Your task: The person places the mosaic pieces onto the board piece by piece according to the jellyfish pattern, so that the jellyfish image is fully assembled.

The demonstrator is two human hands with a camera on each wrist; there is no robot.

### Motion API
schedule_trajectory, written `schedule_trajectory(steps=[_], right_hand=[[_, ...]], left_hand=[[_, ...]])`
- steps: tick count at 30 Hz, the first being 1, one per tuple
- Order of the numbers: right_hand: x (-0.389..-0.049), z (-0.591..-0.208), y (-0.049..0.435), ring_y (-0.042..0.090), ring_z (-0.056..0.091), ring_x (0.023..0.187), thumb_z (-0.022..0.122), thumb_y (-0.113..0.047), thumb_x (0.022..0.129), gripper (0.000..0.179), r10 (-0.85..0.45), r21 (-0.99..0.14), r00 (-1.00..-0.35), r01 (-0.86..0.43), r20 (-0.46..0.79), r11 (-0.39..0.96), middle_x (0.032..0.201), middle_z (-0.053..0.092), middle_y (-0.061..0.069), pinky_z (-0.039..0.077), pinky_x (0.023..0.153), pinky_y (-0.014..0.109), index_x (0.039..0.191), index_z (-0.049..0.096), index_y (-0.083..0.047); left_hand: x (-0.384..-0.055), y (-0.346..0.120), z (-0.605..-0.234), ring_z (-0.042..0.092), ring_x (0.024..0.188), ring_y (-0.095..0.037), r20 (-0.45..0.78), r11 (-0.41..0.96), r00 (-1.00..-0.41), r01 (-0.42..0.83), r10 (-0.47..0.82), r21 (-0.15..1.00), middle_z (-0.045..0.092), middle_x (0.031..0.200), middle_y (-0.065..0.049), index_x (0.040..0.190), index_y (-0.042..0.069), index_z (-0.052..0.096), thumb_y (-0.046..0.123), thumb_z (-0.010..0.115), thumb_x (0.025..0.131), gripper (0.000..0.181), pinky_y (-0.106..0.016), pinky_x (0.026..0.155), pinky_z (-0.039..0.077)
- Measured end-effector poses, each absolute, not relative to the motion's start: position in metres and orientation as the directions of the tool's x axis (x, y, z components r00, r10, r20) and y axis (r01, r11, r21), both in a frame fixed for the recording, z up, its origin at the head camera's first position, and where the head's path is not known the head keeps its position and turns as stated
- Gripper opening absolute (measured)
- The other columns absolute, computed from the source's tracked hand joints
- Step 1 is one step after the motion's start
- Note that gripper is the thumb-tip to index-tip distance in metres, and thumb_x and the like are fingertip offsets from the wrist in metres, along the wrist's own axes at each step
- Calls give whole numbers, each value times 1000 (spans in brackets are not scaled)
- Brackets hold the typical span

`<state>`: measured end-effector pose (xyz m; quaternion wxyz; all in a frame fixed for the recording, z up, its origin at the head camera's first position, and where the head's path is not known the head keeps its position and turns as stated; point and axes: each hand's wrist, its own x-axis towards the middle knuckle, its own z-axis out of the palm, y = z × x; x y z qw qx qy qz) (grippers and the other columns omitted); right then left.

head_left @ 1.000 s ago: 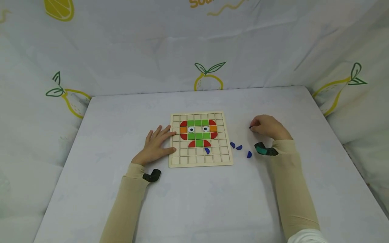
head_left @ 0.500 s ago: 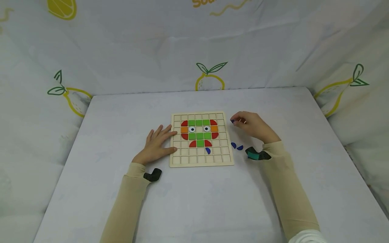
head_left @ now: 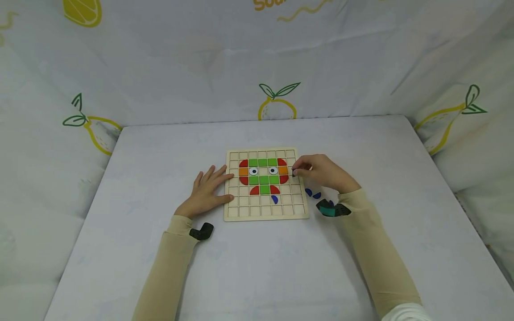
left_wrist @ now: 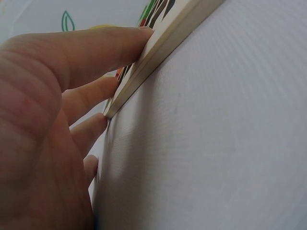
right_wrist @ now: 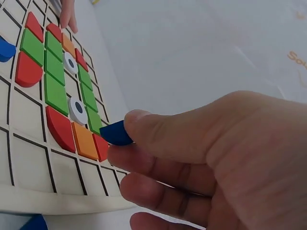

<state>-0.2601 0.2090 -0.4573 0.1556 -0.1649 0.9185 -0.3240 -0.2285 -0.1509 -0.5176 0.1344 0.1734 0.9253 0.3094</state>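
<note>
A square wooden grid board (head_left: 242,211) lies on the table, bearing red, green and orange tiles and two eye tiles (head_left: 253,171). One loose blue half-round tile (head_left: 275,199) lies on its lower rows, under a red corner tile. Across the board's left edge rests my left hand (head_left: 203,194), fingers spread; its thumb and fingertips touch the rim in the left wrist view. My right hand (head_left: 323,171) is over the board's right edge. Between its thumb and index finger it pinches another blue half-round tile (right_wrist: 116,133), clear of the grid in the right wrist view.
Just right of the board lie more blue half-round tiles (head_left: 308,192), one partly hidden by the right wrist's black and green camera mount (head_left: 333,210). A white cloth with lemon prints (head_left: 277,107) hangs behind the white table (head_left: 257,272).
My right hand has moved left from the table beside the board to above its right edge, carrying the blue half-round tile. The left hand stays in place.
</note>
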Motion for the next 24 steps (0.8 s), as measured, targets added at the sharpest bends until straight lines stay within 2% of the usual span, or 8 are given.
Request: schedule_trajectory(steps=[5, 12, 18, 24], right_hand=[[-258, -458, 201, 20, 59, 86, 67, -22, 99, 12, -432, -658, -866, -174, -252, 732, 97, 74, 5, 49, 75, 30, 101, 72, -11], [-258, -466, 194, 19, 53, 77, 65, -23, 99, 16, -473, -636, -814, -174, -336, 752, 88, 68, 3, 42, 64, 27, 99, 74, -11], [-256, -472, 185, 16, 55, 71, 64, -26, 99, 19, -528, -635, -761, -204, -376, 746, 83, 69, 1, 44, 63, 26, 101, 76, -11], [-250, -472, 174, 13, 56, 74, 68, -24, 97, 16, -582, -634, -727, -264, -364, 727, 82, 70, -1, 46, 69, 26, 93, 77, -12]], left_hand=[[-229, -152, -519, -3, 161, -29, -141, 744, -904, 235, 404, 626, 17, 172, -2, 154, 21, 45, 35, 72, 92, 69, -54, 127, -13], [-229, -152, -519, -3, 161, -29, -141, 747, -906, 232, 398, 623, 18, 172, -2, 153, 21, 45, 35, 72, 91, 69, -54, 127, -13], [-229, -152, -520, -3, 161, -30, -137, 749, -906, 238, 401, 619, 18, 172, -3, 154, 20, 45, 35, 72, 91, 69, -55, 126, -13], [-229, -152, -520, -4, 161, -28, -144, 747, -905, 231, 400, 623, 16, 172, -1, 154, 22, 44, 36, 71, 92, 69, -53, 127, -14]])
